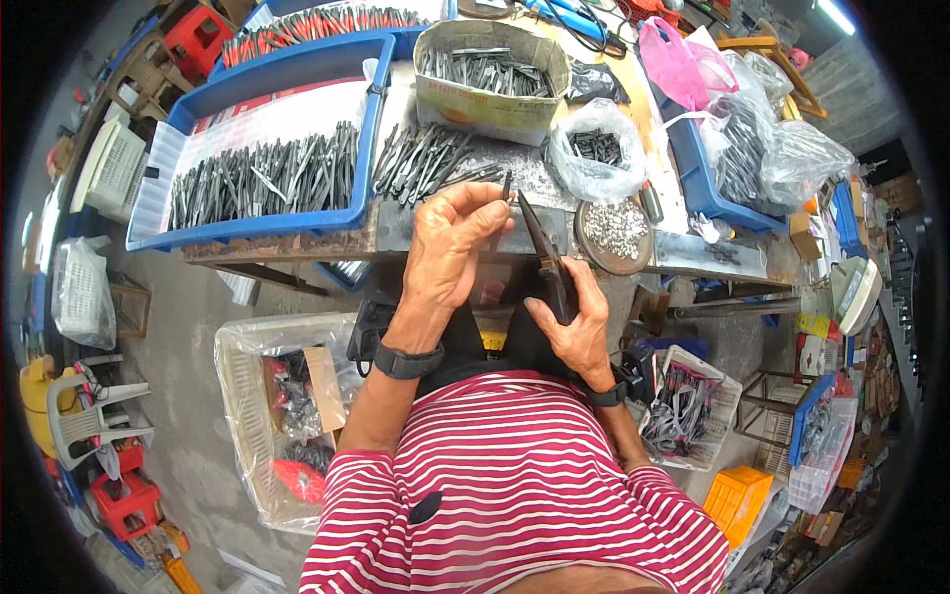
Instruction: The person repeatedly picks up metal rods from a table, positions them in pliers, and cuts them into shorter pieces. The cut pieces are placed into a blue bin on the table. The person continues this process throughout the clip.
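My left hand is raised over the near edge of the workbench. Its thumb and forefinger pinch a small dark slim part. My right hand is wrapped round a long dark tapered piece, whose pointed end reaches up close beside the small part. Whether the two touch, I cannot tell. Behind my left hand lies a loose pile of slim dark metal pieces. Just right of the tapered piece, a round dish holds many tiny shiny metal bits.
A blue tray of upright dark pieces stands at the left. A cardboard box and a clear bag, both with dark parts, stand behind my hands. At the right is another blue tray. A plastic-lined crate sits on the floor.
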The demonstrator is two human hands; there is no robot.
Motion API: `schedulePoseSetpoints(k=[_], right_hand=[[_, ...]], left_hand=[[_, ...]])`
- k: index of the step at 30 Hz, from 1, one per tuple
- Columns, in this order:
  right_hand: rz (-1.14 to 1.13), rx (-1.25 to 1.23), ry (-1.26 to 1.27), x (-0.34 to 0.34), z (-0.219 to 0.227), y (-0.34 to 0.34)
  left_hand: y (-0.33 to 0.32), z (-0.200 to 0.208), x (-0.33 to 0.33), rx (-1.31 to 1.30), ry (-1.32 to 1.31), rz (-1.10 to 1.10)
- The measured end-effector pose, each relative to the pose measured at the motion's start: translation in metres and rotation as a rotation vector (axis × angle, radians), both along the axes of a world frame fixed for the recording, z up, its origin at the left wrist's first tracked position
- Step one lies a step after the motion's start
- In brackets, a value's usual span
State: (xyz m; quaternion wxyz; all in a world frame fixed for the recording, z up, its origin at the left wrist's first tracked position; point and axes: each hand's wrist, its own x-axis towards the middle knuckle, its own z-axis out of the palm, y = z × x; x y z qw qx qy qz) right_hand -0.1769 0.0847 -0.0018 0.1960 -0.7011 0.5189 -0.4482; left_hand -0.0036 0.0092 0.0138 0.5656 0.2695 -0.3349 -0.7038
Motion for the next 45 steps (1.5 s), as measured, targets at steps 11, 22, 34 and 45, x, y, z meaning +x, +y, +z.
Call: schedulePoseSetpoints(k=[11, 22, 34, 45], right_hand=[[-0.087, -0.147, 0.148, 0.001, -0.011, 0.001], [-0.105, -0.186, 0.217, -0.002, -0.017, 0.002], [0.091, 0.547, -0.355, -0.006, 0.003, 0.018], [0.279, 0.904, -1.044, -0.024, -0.007, 0.025]], left_hand=[[0.005, -0.011, 0.004, 0.078, 0.116, -0.058], [0.007, -0.016, 0.002, 0.087, 0.133, -0.058], [0.012, -0.015, -0.035, -0.659, -0.777, 0.687], [-0.001, -0.013, -0.022, -1.221, -1.156, 0.621]])
